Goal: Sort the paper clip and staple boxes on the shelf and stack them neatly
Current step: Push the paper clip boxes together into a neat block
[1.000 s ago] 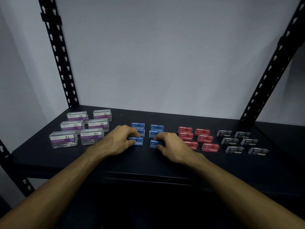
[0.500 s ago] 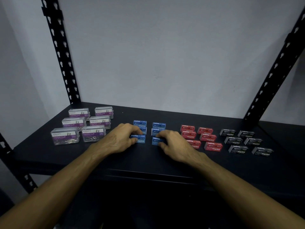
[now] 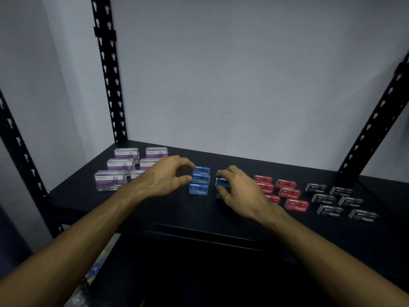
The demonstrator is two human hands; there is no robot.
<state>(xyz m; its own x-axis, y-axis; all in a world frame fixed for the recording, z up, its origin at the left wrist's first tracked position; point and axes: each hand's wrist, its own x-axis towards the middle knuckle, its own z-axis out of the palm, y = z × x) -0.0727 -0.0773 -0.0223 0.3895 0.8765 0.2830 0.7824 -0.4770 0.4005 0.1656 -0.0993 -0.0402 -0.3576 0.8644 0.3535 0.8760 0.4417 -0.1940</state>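
Note:
Blue staple boxes (image 3: 198,189) sit in two short columns at the middle of the black shelf (image 3: 199,218). My left hand (image 3: 163,179) is at the left column, thumb and forefinger curled against the left ends of the two rear blue boxes (image 3: 201,177). My right hand (image 3: 236,189) grips a blue box (image 3: 222,184) of the right column between thumb and fingers and hides most of that column. Clear paper clip boxes (image 3: 109,180) stand in two columns at the left. Red staple boxes (image 3: 290,192) and black staple boxes (image 3: 323,199) lie in rows to the right.
Black perforated uprights (image 3: 108,85) rise at the back left, and another upright (image 3: 374,120) at the back right. A pale wall closes the back. The shelf's front edge (image 3: 199,231) runs just below my wrists.
Both hands have moved from the front blue boxes back along the columns. The left front blue box now lies uncovered. The camera has tilted slightly.

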